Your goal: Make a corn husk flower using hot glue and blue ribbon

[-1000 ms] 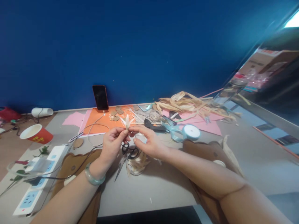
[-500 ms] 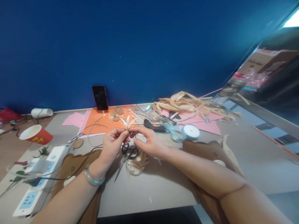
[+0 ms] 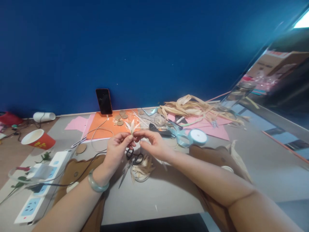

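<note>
Between the fingertips of both my hands stands a small pale flower (image 3: 132, 125), apparently of dried corn husk, its pointed petals upward. My left hand (image 3: 117, 146), with a jade-coloured bangle at the wrist, pinches its base between thumb and index finger. My right hand (image 3: 154, 145) has its index fingertip at the flower's base; its thumb is apart from the fingers. Black-handled scissors (image 3: 125, 174) lie below my hands, blades toward me. Beside them is a round clear dish (image 3: 143, 180) with cut husk pieces (image 3: 143, 167), partly hidden by my right hand.
A phone (image 3: 103, 101) leans on the blue wall. Behind my hands are orange paper (image 3: 98, 129), wooden discs (image 3: 120, 117), a black glue gun (image 3: 160, 130), blue ribbon spool (image 3: 198, 137) and corn husks (image 3: 190, 106). Left are a red paper cup (image 3: 42, 140) and power strip (image 3: 31, 206).
My right thumb has moved slightly right and up, away from the flower. My left hand keeps its pinch, and the flower stays in nearly the same place.
</note>
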`<move>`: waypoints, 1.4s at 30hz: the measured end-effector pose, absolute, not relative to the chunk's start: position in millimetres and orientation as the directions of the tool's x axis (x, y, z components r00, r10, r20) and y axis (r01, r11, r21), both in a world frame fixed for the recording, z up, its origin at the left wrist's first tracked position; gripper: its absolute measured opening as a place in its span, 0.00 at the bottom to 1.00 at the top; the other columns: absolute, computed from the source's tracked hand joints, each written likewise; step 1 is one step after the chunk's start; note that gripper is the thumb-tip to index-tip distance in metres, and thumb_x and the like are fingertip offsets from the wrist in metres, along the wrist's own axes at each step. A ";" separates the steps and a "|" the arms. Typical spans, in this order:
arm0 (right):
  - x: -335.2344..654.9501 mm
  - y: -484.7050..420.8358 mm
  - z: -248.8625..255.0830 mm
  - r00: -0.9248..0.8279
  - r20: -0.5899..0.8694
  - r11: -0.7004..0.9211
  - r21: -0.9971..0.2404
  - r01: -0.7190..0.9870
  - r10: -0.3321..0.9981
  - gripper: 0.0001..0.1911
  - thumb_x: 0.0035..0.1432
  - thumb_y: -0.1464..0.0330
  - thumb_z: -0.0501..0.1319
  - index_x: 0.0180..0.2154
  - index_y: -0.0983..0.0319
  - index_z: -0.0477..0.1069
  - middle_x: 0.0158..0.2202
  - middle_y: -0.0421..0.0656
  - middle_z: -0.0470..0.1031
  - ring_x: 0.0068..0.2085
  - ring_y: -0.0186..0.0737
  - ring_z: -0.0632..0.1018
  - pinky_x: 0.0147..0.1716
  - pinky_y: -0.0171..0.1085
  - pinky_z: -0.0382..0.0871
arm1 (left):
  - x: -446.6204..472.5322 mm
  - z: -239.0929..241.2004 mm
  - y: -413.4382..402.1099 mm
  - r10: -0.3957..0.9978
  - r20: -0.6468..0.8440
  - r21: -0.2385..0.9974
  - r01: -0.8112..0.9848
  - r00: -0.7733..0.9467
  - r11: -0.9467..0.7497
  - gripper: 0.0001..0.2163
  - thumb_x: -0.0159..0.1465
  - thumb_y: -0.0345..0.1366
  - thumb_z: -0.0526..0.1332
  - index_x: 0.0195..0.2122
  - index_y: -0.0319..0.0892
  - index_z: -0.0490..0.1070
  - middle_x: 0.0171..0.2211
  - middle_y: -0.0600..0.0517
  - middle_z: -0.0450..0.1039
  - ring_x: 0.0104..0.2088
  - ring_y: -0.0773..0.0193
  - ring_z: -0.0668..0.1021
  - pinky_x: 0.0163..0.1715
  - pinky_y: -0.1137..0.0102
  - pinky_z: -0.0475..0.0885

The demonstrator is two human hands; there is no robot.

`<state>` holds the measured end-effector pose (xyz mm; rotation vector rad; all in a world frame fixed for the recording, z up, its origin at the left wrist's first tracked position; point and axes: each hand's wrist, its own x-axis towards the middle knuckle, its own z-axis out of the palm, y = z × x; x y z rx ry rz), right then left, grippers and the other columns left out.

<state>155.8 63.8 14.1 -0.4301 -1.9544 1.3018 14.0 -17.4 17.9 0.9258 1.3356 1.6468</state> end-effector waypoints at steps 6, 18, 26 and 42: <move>154.5 66.2 11.1 -0.650 0.310 0.304 -0.944 -0.127 0.694 0.19 0.50 0.77 0.58 0.45 0.64 0.73 0.42 0.46 0.79 0.44 0.39 0.79 0.48 0.42 0.71 | 12.8 16.2 -16.6 0.918 0.041 0.966 -0.219 -0.393 -0.136 0.10 0.55 0.38 0.67 0.31 0.38 0.71 0.28 0.50 0.77 0.24 0.69 0.75 0.26 0.72 0.72; 149.9 58.7 11.8 -0.652 0.266 0.264 -0.959 -0.103 0.710 0.09 0.51 0.65 0.66 0.33 0.64 0.74 0.31 0.42 0.77 0.32 0.35 0.75 0.35 0.36 0.70 | 18.1 9.9 -14.2 0.916 -0.095 0.911 -0.404 -0.390 -0.078 0.10 0.47 0.37 0.71 0.28 0.40 0.74 0.26 0.54 0.75 0.23 0.71 0.72 0.27 0.73 0.66; 151.5 58.1 14.1 -0.651 0.304 0.320 -0.942 -0.098 0.696 0.06 0.53 0.68 0.64 0.28 0.64 0.74 0.26 0.40 0.76 0.30 0.34 0.74 0.34 0.34 0.69 | 17.2 11.6 -16.2 0.935 -0.044 0.936 -0.342 -0.352 -0.085 0.09 0.49 0.37 0.71 0.27 0.40 0.75 0.25 0.54 0.72 0.25 0.71 0.69 0.27 0.73 0.65; 158.0 69.9 21.9 -0.712 0.291 0.386 -0.922 -0.030 0.639 0.06 0.53 0.68 0.64 0.28 0.64 0.75 0.27 0.41 0.77 0.30 0.35 0.76 0.33 0.34 0.70 | 8.4 17.9 -15.1 0.945 0.079 0.990 -0.083 -0.319 -0.111 0.09 0.49 0.40 0.70 0.23 0.40 0.76 0.23 0.53 0.70 0.25 0.69 0.70 0.26 0.73 0.66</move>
